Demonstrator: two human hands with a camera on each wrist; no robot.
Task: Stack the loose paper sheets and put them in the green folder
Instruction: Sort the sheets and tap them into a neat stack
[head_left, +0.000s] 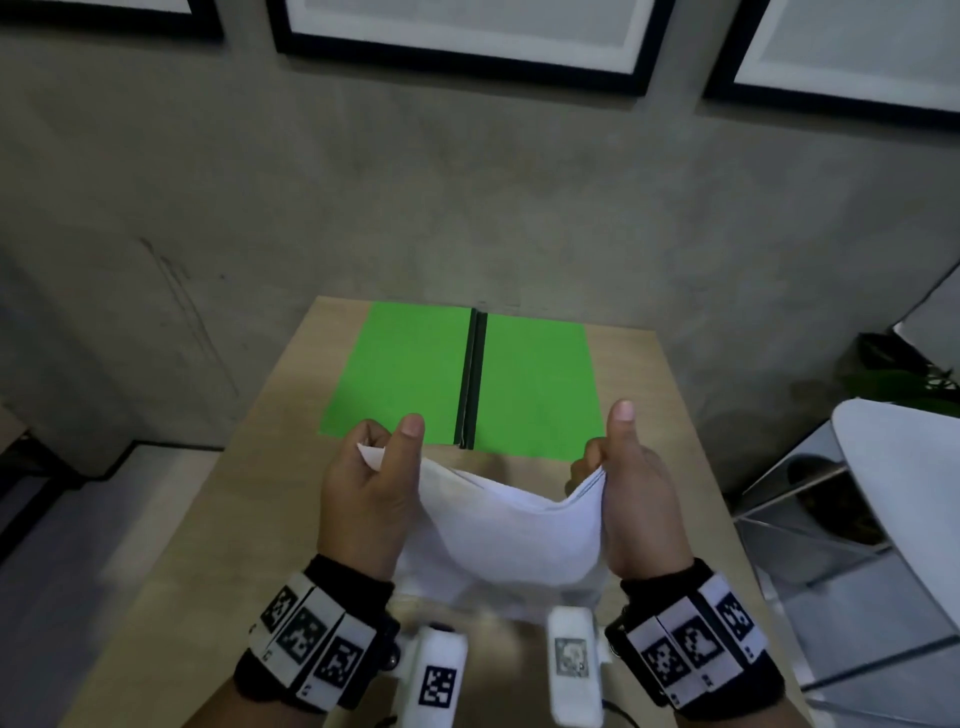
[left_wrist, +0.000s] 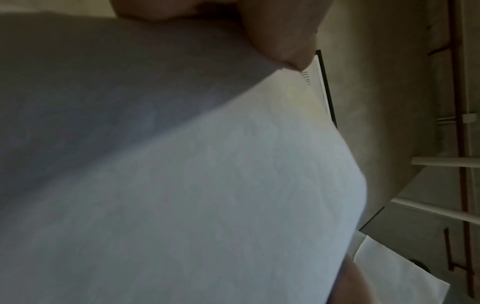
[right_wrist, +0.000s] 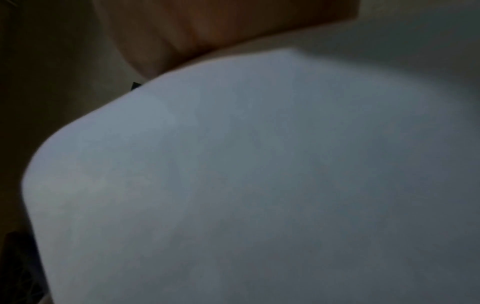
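Gripping the paper sheets (head_left: 498, 525) at both side edges: left hand (head_left: 363, 499) curled round the left edge with thumb up, right hand (head_left: 639, 499) curled round the right edge likewise. Holding the bundle above the near part of the wooden table (head_left: 670, 426), sagging in a trough between the two hands, several edges showing at the right corner. Filling both wrist views with white paper and little else.

Judging the gathering as largely done, no loose sheets showing on the table; squaring of the edges possibly unfinished, given the slight fanning at the corners. Lying open and flat farther back on the table: the green folder (head_left: 535, 384), both leaves bare, black spine in the middle. Remaining: laying the stack on a leaf, then likely closing the cover.
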